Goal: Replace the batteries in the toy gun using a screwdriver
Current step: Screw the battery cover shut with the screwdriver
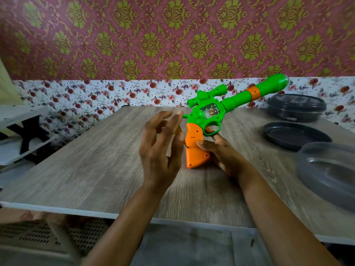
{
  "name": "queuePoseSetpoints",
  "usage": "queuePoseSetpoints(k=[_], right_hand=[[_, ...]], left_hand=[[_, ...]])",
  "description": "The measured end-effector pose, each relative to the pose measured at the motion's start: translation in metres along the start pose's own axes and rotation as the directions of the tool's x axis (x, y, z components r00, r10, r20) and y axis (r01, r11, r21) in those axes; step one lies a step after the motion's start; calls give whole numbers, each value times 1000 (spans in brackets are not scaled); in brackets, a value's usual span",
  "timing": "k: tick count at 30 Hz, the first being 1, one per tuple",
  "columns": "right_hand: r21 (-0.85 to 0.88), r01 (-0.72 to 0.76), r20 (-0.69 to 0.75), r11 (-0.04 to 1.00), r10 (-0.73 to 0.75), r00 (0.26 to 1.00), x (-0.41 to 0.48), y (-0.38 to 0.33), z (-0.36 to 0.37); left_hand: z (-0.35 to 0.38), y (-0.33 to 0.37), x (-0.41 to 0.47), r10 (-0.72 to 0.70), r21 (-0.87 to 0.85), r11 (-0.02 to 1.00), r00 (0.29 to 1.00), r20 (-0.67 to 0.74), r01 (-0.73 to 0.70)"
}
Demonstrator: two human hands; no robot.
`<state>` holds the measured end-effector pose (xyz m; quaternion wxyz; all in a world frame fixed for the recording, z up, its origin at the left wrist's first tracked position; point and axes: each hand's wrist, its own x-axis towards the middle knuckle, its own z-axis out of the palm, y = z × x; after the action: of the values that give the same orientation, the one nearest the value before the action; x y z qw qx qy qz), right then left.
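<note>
Bare hands (192, 150), glossy plastic toy gun (215, 114)

Right grip (217, 152) clasps the toy gun (211, 112) by its orange handle, just right of it. Left grip (163, 143) (fingers spread, blurred) hovers just left of that handle, palm toward it.
</note>
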<state>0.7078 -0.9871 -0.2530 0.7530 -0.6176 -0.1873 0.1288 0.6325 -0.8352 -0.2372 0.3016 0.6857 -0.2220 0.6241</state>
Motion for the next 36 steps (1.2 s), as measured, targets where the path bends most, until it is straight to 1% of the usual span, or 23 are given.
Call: queuePoseSetpoints(k=[5, 10, 13, 18, 20, 24, 29, 32, 36], right_hand=[[2, 8, 5, 1000, -8, 1000, 0, 0, 0], [-7, -4, 6, 1000, 5, 1000, -1, -2, 1], [-3, 2, 5, 1000, -2, 1000, -2, -2, 1], [-10, -8, -2, 1000, 8, 1000, -2, -2, 2], [-11, -6, 1, 1000, 6, 1000, -1, -2, 2], [0, -6, 4, 1000, 6, 1000, 0, -2, 1], [17, -3, 14, 1000, 2, 1000, -1, -3, 2], [10, -1, 17, 1000, 0, 1000, -2, -3, 1], [-4, -6, 13, 1000, 6, 1000, -1, -2, 0]], left_hand=[[1, -3, -1, -15, 15, 1000, 1000, -20, 15], [1, 1, -2, -67, 10, 998, 998, 2, 67], [0, 0, -2, -35, -26, 999, 999, 14, 35], [1, -2, -1, -1, 42, 999, 1000, 15, 0], [2, -1, -2, -24, 56, 998, 999, 39, 21], [2, 0, -2, -87, 20, 996, 994, 61, 86], [0, -4, 0, -49, 34, 998, 999, -7, 49], [2, -3, -2, -27, 79, 996, 1000, 10, 27], [2, 2, -1, -84, 60, 995, 996, 34, 82]])
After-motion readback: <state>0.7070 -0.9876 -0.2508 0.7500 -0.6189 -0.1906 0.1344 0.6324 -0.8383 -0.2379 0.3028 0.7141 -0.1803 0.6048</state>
